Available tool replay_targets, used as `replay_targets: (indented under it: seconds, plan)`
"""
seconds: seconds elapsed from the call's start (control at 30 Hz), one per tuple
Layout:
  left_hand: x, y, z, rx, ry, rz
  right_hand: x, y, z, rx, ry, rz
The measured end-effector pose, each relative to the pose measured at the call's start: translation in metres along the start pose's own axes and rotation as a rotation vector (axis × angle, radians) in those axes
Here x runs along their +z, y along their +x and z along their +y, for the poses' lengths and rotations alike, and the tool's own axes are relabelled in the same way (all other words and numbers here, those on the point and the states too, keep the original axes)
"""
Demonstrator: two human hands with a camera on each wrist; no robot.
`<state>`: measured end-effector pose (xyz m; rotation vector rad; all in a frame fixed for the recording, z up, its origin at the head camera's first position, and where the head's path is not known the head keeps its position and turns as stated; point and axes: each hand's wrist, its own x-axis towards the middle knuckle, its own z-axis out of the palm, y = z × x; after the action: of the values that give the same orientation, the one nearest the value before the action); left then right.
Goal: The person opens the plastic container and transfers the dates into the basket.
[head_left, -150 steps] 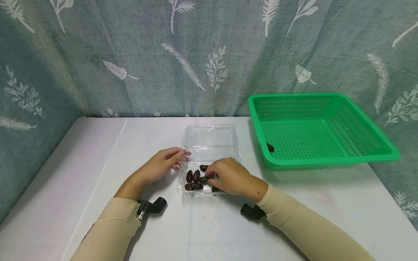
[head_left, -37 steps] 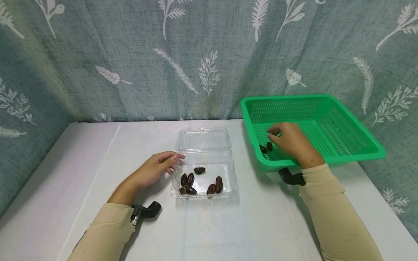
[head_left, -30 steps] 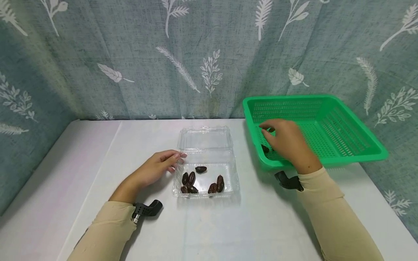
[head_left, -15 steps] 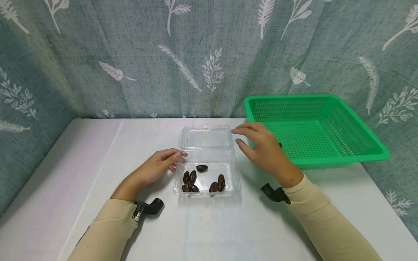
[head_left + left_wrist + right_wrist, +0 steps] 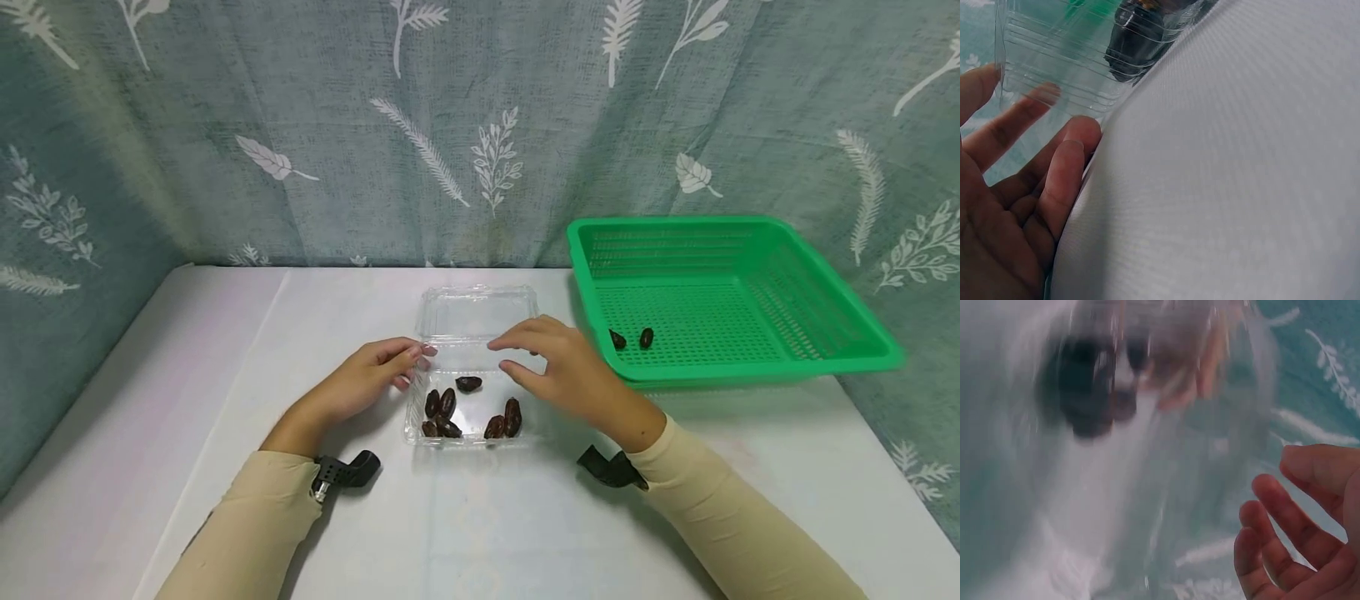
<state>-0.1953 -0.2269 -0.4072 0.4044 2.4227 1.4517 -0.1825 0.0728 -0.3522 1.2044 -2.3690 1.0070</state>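
Head view — clear clamshell box [image 5: 480,367] at desk [image 5: 480,517] centre, six dark wrinkled dates [image 5: 447,404] inside; left hand [image 5: 367,385] at its 9 o'clock, fingertips touching the rim; right hand [image 5: 558,371] above its 3 o'clock side, grip loose, empty. Green basket [image 5: 825,333] holds two dates.

Left wrist view — ribbed thin plastic [image 5: 1066,69], likely light, flexible; steady by the rim.

Right wrist view — blurred; fingers [image 5: 1285,525] relaxed. Dates probably soft, sticky — pinch mid-body.

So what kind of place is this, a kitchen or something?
More likely a makeshift recording booth than a kitchen: a leaf-print curtain walls off a white table, which bears only a clear plastic box of dates and a green basket.
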Motion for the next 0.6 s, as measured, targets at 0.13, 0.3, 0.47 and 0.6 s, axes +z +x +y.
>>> replay_targets:
  seconds: [0.13, 0.3, 0.47, 0.6]
  plan:
    - [0.000, 0.000, 0.002, -0.008, -0.001, 0.001, 0.013, 0.006, -0.009, 0.059, 0.055, -0.090]
    - [0.000, 0.001, 0.004, -0.005, -0.003, 0.008, 0.027, 0.013, -0.012, 0.146, 0.080, -0.193]
    - [-0.001, 0.000, 0.002, 0.016, -0.006, 0.004, 0.041, 0.019, -0.013, 0.203, 0.070, -0.288]
    - [0.000, 0.000, 0.000, 0.019, -0.012, -0.001, 0.049, 0.024, -0.013, 0.206, 0.073, -0.322]
